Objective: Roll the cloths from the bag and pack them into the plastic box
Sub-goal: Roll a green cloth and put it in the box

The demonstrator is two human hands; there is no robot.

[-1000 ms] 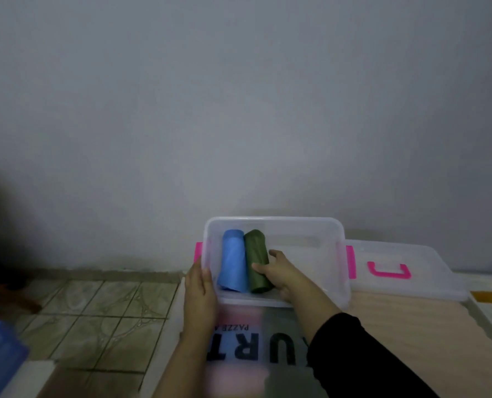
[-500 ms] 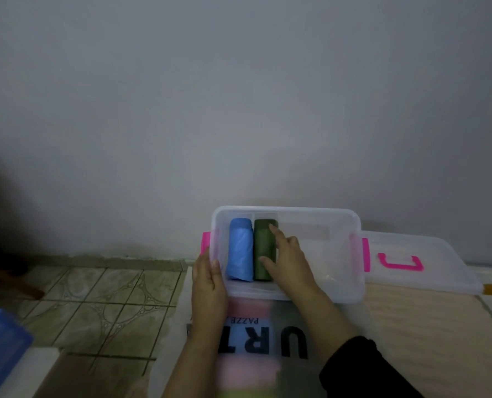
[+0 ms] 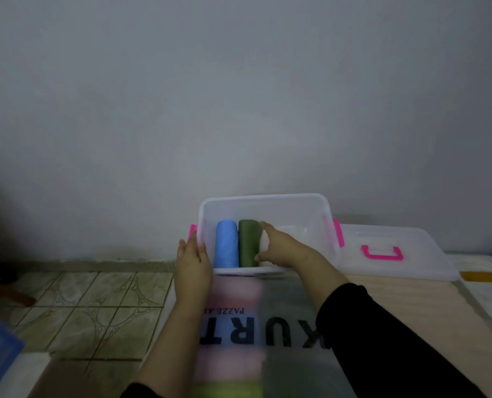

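1. Sitting at about 12 o'clock from the hands, against the wall: clear plastic box [image 3: 267, 201] with pink side clips, lid off.
2. Lying side by side inside the box at its 9 o'clock end and touching: blue rolled cloth [image 3: 227, 244] nearest the wall of the box, green rolled cloth [image 3: 249, 242] just at its 3 o'clock side, both with their long axes running from 6 to 12 o'clock.
3. Resting flat against the outside of the box's 9 o'clock wall: left hand [image 3: 193, 268], fingers straight and together, fingertips reaching up to the rim, gripping nothing.
4. Reaching into the box from 5 o'clock: right hand [image 3: 282, 248], fingers stretched along the 3 o'clock flank of the green roll and touching it, thumb down near the roll's near end; pressing rather than clasping, with a whitish patch showing just behind the palm, too blurred to identify.
5. Lying at 6 o'clock of the box, under the forearms: translucent bag [image 3: 282, 326] printed with large black letters, with soft pink and green cloth colours showing blurred through it.
6. Lying at 3 o'clock of the box on the pale tabletop [image 3: 411, 300]: box lid [image 3: 397, 248] with a pink handle.
7. Sitting further out at 4 o'clock: white tray [image 3: 486, 297] with a yellow-brown patch.
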